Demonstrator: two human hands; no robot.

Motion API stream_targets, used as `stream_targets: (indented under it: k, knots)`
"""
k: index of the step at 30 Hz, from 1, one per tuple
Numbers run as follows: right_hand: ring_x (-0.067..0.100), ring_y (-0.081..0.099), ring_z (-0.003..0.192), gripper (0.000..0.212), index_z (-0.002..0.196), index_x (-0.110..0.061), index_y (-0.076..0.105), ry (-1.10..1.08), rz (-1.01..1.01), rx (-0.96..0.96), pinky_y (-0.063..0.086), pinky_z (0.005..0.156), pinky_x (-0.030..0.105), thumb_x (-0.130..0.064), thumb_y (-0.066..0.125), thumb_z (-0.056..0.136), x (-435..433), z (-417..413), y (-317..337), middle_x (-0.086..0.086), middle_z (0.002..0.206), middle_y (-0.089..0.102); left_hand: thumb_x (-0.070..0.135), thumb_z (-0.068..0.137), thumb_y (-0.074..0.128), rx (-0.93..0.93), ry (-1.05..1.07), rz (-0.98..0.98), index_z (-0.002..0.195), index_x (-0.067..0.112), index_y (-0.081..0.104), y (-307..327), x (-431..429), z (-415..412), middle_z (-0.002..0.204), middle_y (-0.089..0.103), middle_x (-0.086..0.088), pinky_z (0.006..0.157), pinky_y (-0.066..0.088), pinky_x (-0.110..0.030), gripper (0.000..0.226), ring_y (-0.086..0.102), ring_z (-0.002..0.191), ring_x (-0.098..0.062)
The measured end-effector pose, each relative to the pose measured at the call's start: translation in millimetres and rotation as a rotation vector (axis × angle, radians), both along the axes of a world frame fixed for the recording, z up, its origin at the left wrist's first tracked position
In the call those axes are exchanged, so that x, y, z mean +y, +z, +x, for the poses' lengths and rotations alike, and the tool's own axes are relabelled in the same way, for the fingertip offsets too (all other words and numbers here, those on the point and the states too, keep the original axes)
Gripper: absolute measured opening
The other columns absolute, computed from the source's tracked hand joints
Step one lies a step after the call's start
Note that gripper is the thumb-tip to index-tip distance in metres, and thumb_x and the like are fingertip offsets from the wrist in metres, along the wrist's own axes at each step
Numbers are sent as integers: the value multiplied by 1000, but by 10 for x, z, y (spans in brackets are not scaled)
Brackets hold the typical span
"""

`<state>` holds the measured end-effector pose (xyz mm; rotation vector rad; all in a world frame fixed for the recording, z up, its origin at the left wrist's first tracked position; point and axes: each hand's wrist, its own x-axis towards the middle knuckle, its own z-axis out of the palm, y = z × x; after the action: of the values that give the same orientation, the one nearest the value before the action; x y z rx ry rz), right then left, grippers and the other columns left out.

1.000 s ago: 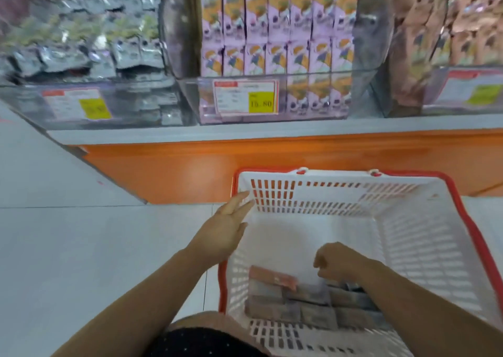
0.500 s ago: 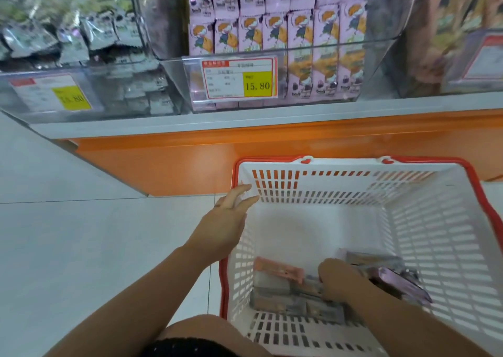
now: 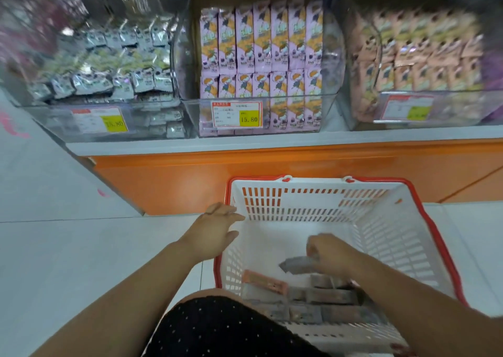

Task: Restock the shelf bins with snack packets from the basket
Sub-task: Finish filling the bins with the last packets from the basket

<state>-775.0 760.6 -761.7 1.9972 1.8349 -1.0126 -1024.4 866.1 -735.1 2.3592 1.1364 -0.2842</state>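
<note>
A white basket with a red rim (image 3: pixel 381 220) stands on the floor before the shelf. Several snack packets (image 3: pixel 313 297) lie in its near end, one pink (image 3: pixel 265 282). My right hand (image 3: pixel 330 253) is inside the basket, fingers curled round a blurred purple-grey packet (image 3: pixel 295 264) lifted above the pile. My left hand (image 3: pixel 215 230) rests with straight fingers at the basket's left rim. On the shelf, a clear middle bin (image 3: pixel 261 65) holds pink packets in rows.
A clear left bin (image 3: pixel 109 84) holds silver packets, a clear right bin (image 3: pixel 413 63) peach ones. Price tags (image 3: pixel 237 114) sit on the bin fronts. An orange shelf base (image 3: pixel 272 166) runs behind the basket. My knee in black dotted cloth (image 3: pixel 217 329) is at the bottom.
My right hand has risen from the pile with a packet in its fingers. The view has tilted up toward the bins. My left hand stays at the rim.
</note>
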Motion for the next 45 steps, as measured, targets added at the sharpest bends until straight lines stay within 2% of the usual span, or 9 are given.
stream_targets:
  k: [7, 11, 15, 21, 27, 32, 35, 39, 45]
  knots:
    - [4, 37, 95, 32, 93, -18, 53, 245, 520, 228, 30, 79, 5, 10, 51, 78, 128, -256, 1281, -11, 102, 40, 33, 94, 56, -412, 226, -289, 135, 27, 49, 906, -142, -60, 136, 49, 13, 104, 39, -26, 42, 50, 119, -8]
    - [11, 42, 94, 34, 86, -16, 53, 455, 837, 249, 37, 77, 22, 14, 56, 71, 85, -421, 1630, -12, 98, 40, 37, 85, 66, -544, 226, -422, 118, 33, 58, 1268, -275, -215, 122, 58, 18, 96, 44, -22, 34, 59, 107, -3]
    - [18, 50, 101, 22, 91, -21, 51, 585, 1055, 199, 50, 69, 34, -1, 48, 82, 105, -625, 1852, -8, 105, 46, 21, 86, 69, -668, 226, -328, 103, 33, 65, 1489, -396, -410, 101, 70, 12, 82, 50, -22, 21, 64, 88, -5]
    - [2, 50, 113, 40, 118, -29, 55, 291, 902, 327, 46, 96, 26, -25, 72, 81, 231, -863, 2084, -18, 118, 53, 17, 85, 69, -735, 268, -17, 106, 42, 60, 1663, -415, -767, 107, 62, 22, 91, 49, -22, 34, 57, 99, 3]
    - [-14, 53, 75, 34, 83, -36, 45, -19, 863, 569, 41, 61, 8, -19, 75, 78, 381, -1423, 2228, -19, 85, 56, 18, 88, 64, -1085, 699, 212, 110, 38, 55, 1720, -418, -871, 118, 52, 16, 81, 49, -13, 31, 63, 96, -3]
    - [0, 55, 71, 27, 88, -28, 48, -157, 946, 621, 43, 59, 19, -21, 72, 77, 614, -1925, 2171, -10, 82, 59, 24, 92, 59, -1499, 1124, -335, 110, 15, 52, 1665, -471, -695, 113, 63, -8, 65, 54, -27, 21, 72, 81, -19]
    - [9, 60, 89, 31, 98, -25, 52, -42, 895, 636, 50, 77, 31, -21, 73, 75, 693, -2124, 2106, -6, 97, 64, 22, 92, 60, -1608, 1165, -354, 120, 4, 48, 1694, -392, -713, 102, 64, -15, 69, 55, -31, 36, 67, 84, -22]
    - [6, 39, 126, 57, 133, -25, 45, 296, 771, 403, 31, 105, 21, -34, 70, 83, 959, -2000, 2209, -7, 136, 45, 14, 91, 61, -1522, 1211, -187, 103, 19, 51, 1746, -103, -1006, 96, 63, -7, 80, 55, -40, 15, 64, 86, -21]
    - [23, 8, 146, 81, 151, -20, 16, 331, 797, -80, 11, 117, 36, -43, 62, 88, 1768, -1582, 2440, 5, 159, 6, 28, 94, 56, -885, 1069, 480, 126, 14, 47, 1951, 608, -1546, 106, 57, 1, 77, 45, -30, 36, 58, 89, -18]
